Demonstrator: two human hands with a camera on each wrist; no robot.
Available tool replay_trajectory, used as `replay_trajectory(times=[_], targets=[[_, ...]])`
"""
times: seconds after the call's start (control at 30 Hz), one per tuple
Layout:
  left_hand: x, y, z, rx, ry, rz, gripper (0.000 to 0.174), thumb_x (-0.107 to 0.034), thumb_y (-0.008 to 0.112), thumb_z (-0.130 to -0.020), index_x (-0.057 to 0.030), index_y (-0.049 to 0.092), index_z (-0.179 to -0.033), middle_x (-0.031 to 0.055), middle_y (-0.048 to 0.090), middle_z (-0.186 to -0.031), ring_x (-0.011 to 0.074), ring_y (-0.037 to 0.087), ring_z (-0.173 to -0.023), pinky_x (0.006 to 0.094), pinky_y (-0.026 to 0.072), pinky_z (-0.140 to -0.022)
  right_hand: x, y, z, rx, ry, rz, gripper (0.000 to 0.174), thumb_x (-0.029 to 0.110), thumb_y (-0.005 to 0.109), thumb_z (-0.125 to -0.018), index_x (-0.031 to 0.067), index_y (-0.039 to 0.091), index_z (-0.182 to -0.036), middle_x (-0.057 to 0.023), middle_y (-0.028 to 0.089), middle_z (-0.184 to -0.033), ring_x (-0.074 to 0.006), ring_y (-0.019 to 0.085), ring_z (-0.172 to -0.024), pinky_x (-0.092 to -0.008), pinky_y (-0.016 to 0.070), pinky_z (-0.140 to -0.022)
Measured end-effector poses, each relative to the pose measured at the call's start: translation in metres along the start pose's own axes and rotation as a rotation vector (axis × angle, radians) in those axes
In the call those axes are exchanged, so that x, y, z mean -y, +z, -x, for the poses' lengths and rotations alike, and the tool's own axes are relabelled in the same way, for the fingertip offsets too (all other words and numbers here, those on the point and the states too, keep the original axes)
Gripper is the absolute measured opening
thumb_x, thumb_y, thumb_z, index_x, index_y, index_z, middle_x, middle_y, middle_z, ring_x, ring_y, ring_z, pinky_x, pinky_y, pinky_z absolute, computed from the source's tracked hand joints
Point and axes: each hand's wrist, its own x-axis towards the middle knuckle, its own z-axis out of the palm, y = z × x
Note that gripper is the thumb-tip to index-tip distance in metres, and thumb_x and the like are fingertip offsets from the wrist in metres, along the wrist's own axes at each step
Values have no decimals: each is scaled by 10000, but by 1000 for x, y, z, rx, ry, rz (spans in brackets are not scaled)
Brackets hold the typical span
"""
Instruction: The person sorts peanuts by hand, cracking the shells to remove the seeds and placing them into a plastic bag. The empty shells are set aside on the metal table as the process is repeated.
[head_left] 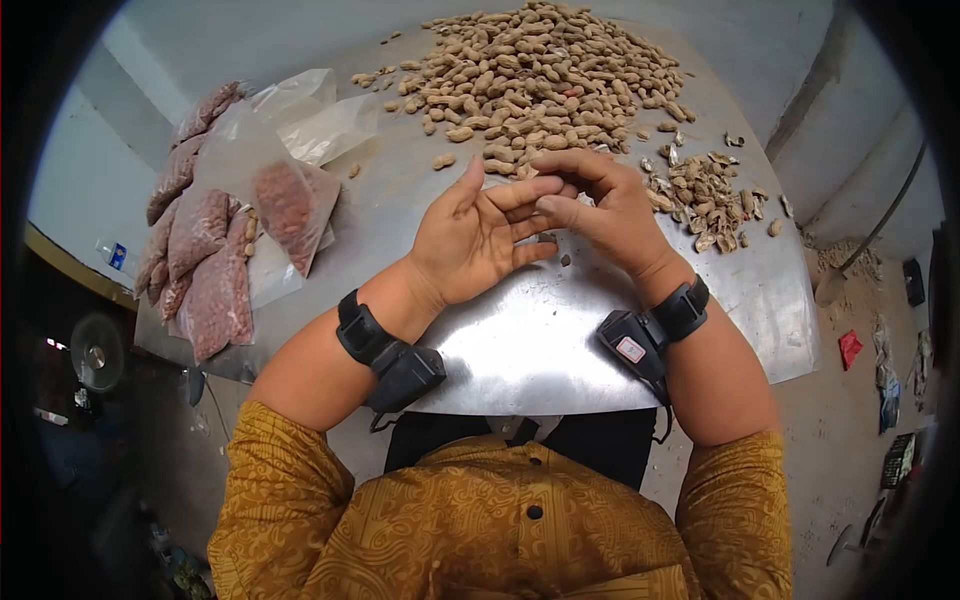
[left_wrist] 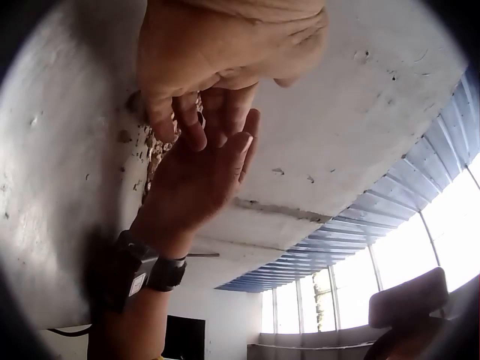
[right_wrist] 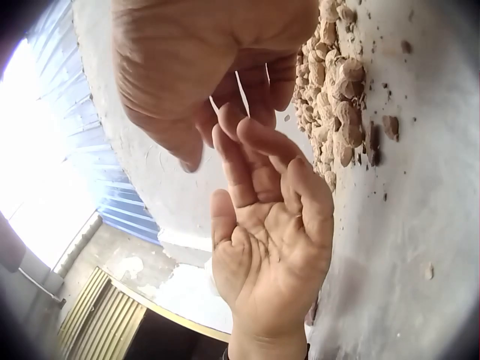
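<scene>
My left hand (head_left: 465, 235) is turned palm up over the metal table (head_left: 500, 350), thumb raised and fingers lightly bent. No peanut shows on its palm in the right wrist view. Reaching in from the other side, my right hand (head_left: 615, 210) arches its fingers over the left fingertips, thumb and forefinger spread apart. Nothing shows between the thumb and fingers of the right hand in the right wrist view. Just beyond both hands lies a large heap of unshelled peanuts (head_left: 530, 80). A smaller pile of broken peanut shells (head_left: 705, 195) is beside the right hand.
Several clear bags of reddish shelled peanuts (head_left: 215, 290) are stacked along the table's left side. Thin plastic bags (head_left: 325, 125) lie behind them. A fan (head_left: 97, 352) stands low at the left, and a shovel (head_left: 832, 285) leans beyond the table's right edge.
</scene>
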Motion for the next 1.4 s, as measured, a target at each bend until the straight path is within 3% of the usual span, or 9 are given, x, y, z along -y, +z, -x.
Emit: replay_trajectory(times=[0.07, 0.17, 0.37, 0.57, 1.17, 1.4], targets=[[5, -2, -4, 19, 4, 2, 668, -525, 205, -930, 0, 405, -1293, 155, 462, -1278, 249, 448, -1175, 440, 355, -986, 1, 0, 0, 17, 69, 75, 218, 44, 657, -718, -19, 629, -925, -59, 629, -873, -105, 587, -797, -226, 483, -707], [12, -3, -4, -51, 38, -104, 672, -527, 198, -930, -5, 375, -1314, 154, 437, -1302, 244, 427, -1195, 443, 330, -1008, -2, 4, 2, -42, 240, -145, 221, 34, 654, -719, -8, 622, -933, -48, 621, -893, -106, 581, -816, -230, 484, -720], [9, -4, 4, 118, 8, 208, 665, -525, 207, -929, -24, 306, -1356, 128, 331, -1391, 238, 385, -1231, 450, 308, -1026, -5, 6, 2, -20, 225, -133, 249, 15, 651, -733, -7, 615, -978, -50, 614, -942, -114, 578, -849, -237, 484, -754], [10, 2, 8, 67, -11, 371, 673, -532, 238, -921, -40, 258, -1379, 101, 277, -1428, 246, 326, -1271, 477, 282, -1037, -2, 8, 2, -53, 344, -278, 305, 6, 678, -718, -13, 598, -1012, -58, 611, -955, -116, 569, -887, -240, 477, -784], [11, -2, 8, 80, -54, 509, 718, -531, 292, -908, -12, 181, -1392, 136, 224, -1443, 269, 188, -1345, 518, 247, -1044, -5, 6, 1, -27, 343, -22, 276, 52, 692, -728, -8, 614, -986, -55, 637, -877, -99, 588, -796, -219, 492, -712], [13, -7, 7, 86, -52, 540, 755, -551, 314, -893, -11, 154, -1397, 158, 186, -1449, 279, 186, -1344, 528, 255, -1036, -6, 6, 1, -68, 328, 18, 174, 68, 616, -803, -14, 634, -956, -50, 652, -835, -96, 591, -757, -221, 486, -700]])
